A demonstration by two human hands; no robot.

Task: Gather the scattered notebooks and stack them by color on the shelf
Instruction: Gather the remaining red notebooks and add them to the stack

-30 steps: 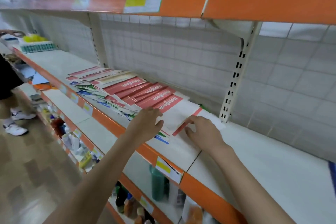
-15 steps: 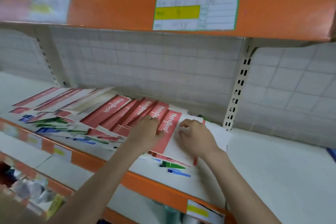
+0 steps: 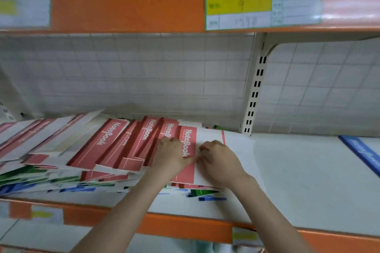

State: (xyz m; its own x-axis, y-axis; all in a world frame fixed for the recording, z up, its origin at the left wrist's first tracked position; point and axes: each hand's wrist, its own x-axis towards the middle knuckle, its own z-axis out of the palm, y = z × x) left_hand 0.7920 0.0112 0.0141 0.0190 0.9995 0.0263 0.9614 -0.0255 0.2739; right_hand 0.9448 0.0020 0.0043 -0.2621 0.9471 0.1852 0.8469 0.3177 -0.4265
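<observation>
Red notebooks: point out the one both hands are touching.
The rightmost red notebook, topmost in the fan: left hand on its red band, right hand on its white cover.

Both hands have closed in on the top red notebook [image 3: 188, 150], left hand [image 3: 171, 155] and right hand [image 3: 219, 160] now nearly touching.
</observation>
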